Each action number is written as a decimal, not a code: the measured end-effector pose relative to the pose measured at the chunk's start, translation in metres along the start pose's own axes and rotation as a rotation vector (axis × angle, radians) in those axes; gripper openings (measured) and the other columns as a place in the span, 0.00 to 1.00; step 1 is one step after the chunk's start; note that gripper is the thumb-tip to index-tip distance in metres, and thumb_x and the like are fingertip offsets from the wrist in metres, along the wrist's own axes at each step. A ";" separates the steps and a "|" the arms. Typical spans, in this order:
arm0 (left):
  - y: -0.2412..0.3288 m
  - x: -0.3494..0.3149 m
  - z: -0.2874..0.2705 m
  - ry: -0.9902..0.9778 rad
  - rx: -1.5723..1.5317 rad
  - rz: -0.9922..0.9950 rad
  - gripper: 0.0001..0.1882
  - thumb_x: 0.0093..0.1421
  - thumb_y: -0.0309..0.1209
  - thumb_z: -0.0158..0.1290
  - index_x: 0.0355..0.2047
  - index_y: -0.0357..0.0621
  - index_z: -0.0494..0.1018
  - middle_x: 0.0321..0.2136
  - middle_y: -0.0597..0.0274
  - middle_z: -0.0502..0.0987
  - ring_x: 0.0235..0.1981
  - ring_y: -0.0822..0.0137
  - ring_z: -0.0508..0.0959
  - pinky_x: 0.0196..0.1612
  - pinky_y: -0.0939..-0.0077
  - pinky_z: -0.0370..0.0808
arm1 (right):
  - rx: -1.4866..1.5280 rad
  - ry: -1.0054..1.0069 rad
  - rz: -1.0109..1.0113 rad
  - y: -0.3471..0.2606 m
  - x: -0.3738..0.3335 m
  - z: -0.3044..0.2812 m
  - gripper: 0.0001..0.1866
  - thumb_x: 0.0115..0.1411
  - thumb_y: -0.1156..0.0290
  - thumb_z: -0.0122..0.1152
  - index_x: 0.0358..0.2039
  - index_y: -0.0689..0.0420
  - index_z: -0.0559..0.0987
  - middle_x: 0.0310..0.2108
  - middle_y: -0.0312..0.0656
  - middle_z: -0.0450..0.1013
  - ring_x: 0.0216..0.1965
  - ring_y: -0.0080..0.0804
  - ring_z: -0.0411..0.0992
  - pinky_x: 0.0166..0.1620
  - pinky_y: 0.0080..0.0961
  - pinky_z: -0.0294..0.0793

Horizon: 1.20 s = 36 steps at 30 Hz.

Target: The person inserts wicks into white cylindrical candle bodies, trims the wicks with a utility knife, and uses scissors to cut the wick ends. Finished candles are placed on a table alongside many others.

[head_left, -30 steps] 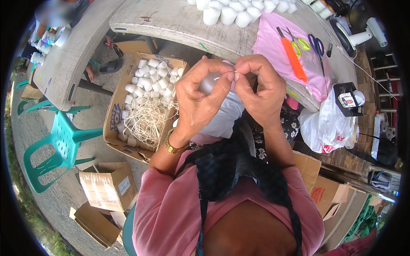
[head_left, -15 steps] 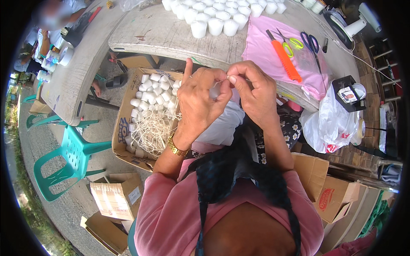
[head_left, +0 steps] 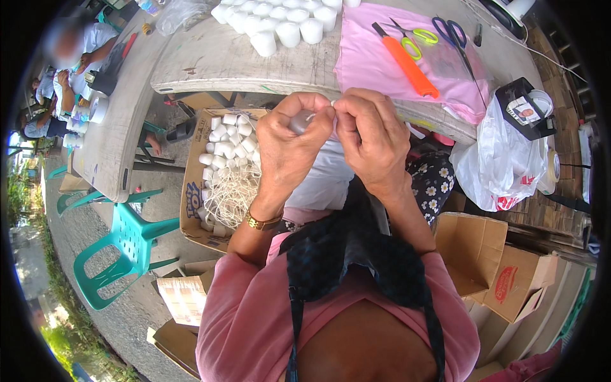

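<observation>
My left hand is curled around a small, pale translucent round piece that looks like a candle cup, with a short white bit at its middle. My right hand is closed in a pinch. Its thumb and forefinger meet the left fingertips above the table's near edge, over a tiny white bit; what it is I cannot make out. Left of my hands, an open cardboard box holds many small white cylinders and a tangle of cream string.
White cups stand in rows on the worn table. A pink cloth bears an orange-handled tool, lime-handled scissors and dark scissors. A plastic bag hangs right; a green chair stands left. Another person sits far left.
My view has shifted, so the table items sit further left and the box and chair further right. My left fingers have curled in around the round piece; the raised finger is folded down.
</observation>
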<state>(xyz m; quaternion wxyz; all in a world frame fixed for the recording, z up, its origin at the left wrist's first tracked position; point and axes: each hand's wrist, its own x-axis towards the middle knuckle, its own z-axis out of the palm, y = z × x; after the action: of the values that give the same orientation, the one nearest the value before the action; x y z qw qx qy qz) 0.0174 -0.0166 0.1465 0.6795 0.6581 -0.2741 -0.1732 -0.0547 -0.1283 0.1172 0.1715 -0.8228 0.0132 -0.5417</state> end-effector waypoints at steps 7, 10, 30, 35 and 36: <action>0.005 -0.009 -0.006 -0.066 -0.005 0.029 0.04 0.54 0.22 0.56 0.31 0.34 0.77 0.27 0.66 0.78 0.29 0.80 0.74 0.33 0.86 0.71 | -0.120 0.012 -0.207 -0.001 0.005 -0.006 0.13 0.41 0.81 0.62 0.30 0.62 0.74 0.33 0.42 0.68 0.27 0.33 0.70 0.29 0.29 0.68; 0.010 -0.010 -0.013 -0.131 -0.015 0.033 0.05 0.55 0.21 0.55 0.32 0.34 0.77 0.28 0.65 0.79 0.32 0.79 0.75 0.37 0.83 0.72 | -0.114 0.010 -0.293 0.003 0.006 -0.007 0.10 0.42 0.80 0.61 0.29 0.62 0.74 0.33 0.41 0.69 0.25 0.31 0.69 0.30 0.28 0.67; -0.001 -0.025 -0.039 -0.310 0.010 0.274 0.17 0.58 0.18 0.44 0.46 0.39 0.75 0.15 0.66 0.70 0.18 0.78 0.69 0.31 0.82 0.68 | -0.172 -0.009 -0.287 -0.011 0.027 -0.011 0.12 0.36 0.80 0.57 0.26 0.59 0.73 0.27 0.39 0.71 0.25 0.34 0.68 0.33 0.30 0.65; 0.008 -0.032 -0.035 -0.261 -0.135 0.097 0.16 0.57 0.19 0.47 0.44 0.42 0.76 0.13 0.66 0.70 0.16 0.75 0.70 0.43 0.72 0.71 | -0.065 -0.052 -0.090 -0.019 0.023 -0.016 0.14 0.34 0.83 0.56 0.26 0.59 0.72 0.27 0.40 0.71 0.24 0.36 0.67 0.31 0.28 0.66; 0.008 -0.030 -0.036 -0.266 -0.030 0.150 0.16 0.57 0.19 0.47 0.44 0.42 0.76 0.13 0.65 0.71 0.17 0.74 0.71 0.47 0.69 0.70 | -0.060 -0.046 -0.077 -0.019 0.021 -0.018 0.14 0.33 0.84 0.56 0.26 0.59 0.72 0.27 0.40 0.71 0.25 0.37 0.67 0.31 0.28 0.66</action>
<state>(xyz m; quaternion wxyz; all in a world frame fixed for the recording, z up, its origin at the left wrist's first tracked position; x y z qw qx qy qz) 0.0142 0.0309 0.1509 0.6581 0.5968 -0.4075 -0.2114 -0.0648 -0.1194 0.1481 0.1258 -0.8399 -0.0062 -0.5280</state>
